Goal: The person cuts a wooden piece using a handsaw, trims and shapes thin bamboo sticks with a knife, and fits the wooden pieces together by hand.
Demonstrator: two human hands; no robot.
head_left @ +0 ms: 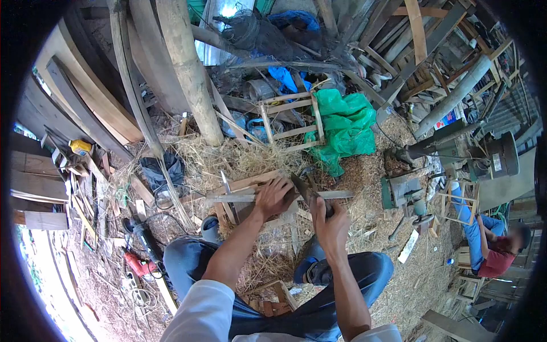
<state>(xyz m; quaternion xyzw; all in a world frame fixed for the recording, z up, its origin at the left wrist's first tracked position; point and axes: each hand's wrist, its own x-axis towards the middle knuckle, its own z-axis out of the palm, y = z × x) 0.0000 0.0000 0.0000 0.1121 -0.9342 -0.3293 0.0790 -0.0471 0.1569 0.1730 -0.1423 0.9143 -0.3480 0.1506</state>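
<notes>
My left hand [275, 198] presses down with bent fingers on a pale wooden strip [336, 194] that lies crosswise in front of me. My right hand [331, 222] is wrapped round the dark handle of what looks like a hand saw [301, 187]. Its dark, flat blade slants up and left across the strip, close beside my left fingers. Under and behind the strip lies a wider wooden board [250, 181]. Left of my left hand, a narrow pointed metal blade [226, 183] stands up by the strip.
A green plastic sheet [345, 128] lies beyond my hands, next to a small wooden frame [290, 117]. An angle grinder [145, 239] and a red power tool [138, 265] lie at left. A machine [404, 191] stands at right; farther right sits another person [498, 251].
</notes>
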